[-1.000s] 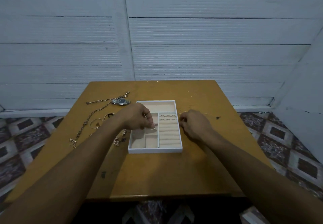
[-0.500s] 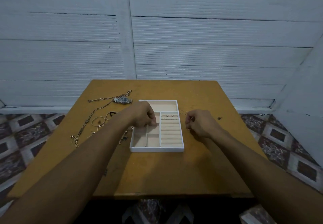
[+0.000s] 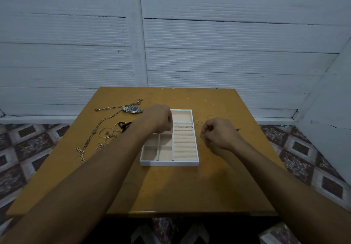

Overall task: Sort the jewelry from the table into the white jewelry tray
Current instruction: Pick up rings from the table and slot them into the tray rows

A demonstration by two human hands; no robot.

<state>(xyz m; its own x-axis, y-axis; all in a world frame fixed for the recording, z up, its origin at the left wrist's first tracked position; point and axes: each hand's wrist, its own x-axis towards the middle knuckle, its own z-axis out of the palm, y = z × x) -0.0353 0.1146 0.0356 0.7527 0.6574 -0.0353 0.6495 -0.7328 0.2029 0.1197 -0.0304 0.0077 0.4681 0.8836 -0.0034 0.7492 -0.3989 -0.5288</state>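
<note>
Where left hand [image 3: 159, 119] curls, tray [image 3: 169, 163] lies beneath.

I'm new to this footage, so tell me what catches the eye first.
The white tray sits central on the table, rings slotted in its far right rolls. The left hand, curled, is over its far left part; the right hand, also curled, is beside its right wall. A watch, chains and hoops lie left of the tray.

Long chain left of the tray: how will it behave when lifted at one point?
Likely floppy: the chain lies in loose bends, so it should dangle. Probably light, since the links look thin. It may snag the hoops lying beside it.
</note>
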